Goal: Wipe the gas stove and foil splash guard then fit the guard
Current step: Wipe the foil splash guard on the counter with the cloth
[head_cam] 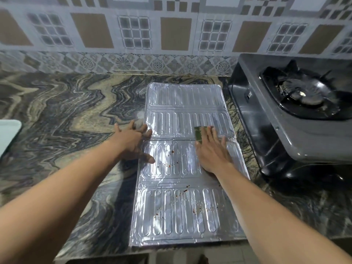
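Observation:
The silver foil splash guard (pixel 182 202) lies flat and unfolded on the marbled counter, its near panels speckled with reddish crumbs. My left hand (pixel 133 143) rests with spread fingers on the guard's left edge, thumb on the foil. My right hand (pixel 213 151) presses flat on a green scrub pad (pixel 199 133) on the guard's right side, near the fold between the second and third panels. The grey gas stove (pixel 297 134) stands to the right of the guard, with its black burner and pan support (pixel 304 94) on top.
The dark swirled counter (pixel 66 115) stretches left, ending at a patterned tile wall (pixel 171 35) behind. A pale tray or board corner (pixel 8 134) shows at the far left edge. The counter's front edge runs just below the guard.

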Available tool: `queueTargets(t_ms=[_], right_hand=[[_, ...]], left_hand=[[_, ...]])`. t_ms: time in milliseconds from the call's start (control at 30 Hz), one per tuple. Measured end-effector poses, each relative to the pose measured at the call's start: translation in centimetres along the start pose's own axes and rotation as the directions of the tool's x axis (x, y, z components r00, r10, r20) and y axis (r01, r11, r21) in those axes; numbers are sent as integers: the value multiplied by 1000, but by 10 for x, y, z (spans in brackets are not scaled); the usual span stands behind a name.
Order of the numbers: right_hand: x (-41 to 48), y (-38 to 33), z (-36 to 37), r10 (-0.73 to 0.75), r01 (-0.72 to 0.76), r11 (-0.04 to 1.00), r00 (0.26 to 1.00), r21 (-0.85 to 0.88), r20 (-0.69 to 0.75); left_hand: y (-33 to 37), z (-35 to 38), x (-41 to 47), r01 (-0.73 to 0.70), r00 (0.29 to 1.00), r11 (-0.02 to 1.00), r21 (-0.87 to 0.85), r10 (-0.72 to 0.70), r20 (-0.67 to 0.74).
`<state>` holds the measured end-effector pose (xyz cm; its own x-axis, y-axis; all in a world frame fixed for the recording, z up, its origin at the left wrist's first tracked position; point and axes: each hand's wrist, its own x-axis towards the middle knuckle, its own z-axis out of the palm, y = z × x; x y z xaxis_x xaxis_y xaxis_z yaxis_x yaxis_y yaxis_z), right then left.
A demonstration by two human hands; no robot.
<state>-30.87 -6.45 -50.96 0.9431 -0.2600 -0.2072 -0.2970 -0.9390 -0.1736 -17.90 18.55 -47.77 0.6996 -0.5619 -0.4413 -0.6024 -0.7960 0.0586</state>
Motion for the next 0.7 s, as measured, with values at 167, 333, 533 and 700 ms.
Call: queueTargets(t_ms=[167,333,533,700], right_hand=[[-13,-48,14,-126,127,991,992,-34,30],[-15,-66,16,-147,148,989,987,-8,59],[-13,-64,12,-153,157,986,986,-50,72],[-11,-71,14,-123,123,992,992,3,12]], left_hand=[[0,0,-1,1,1000,1000,-19,0,8],[2,-4,-3,2,1000,999,-40,-2,15],[-6,-5,-16,27,1000,1000,1,-27,-3],[-8,-6,-24,87,993,996,34,-89,75]])
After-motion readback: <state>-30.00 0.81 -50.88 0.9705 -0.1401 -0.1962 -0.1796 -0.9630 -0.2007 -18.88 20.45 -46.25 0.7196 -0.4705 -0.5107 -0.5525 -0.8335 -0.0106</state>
